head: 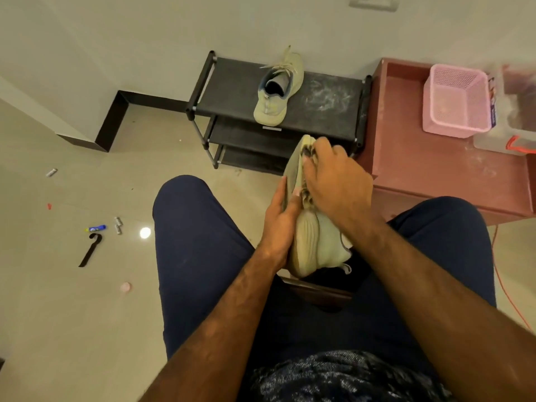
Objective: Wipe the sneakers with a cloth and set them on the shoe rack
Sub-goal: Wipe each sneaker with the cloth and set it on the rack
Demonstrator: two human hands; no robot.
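— Where are the sneakers?
— The first sneaker [275, 92] sits on the top shelf of the shoe rack [327, 111]. I hold the second sneaker [314, 245] on its side between my knees, near the rack.
— And your fingers?
— My left hand [277, 219] grips its sole edge. My right hand [338, 181] has its fingers curled on the cloth [306, 196], pressed against the upper.

Left hand [280, 216] grips sneaker [311, 245]; right hand [336, 181] fingers curled, pinching cloth [307, 196]; forearms extended.
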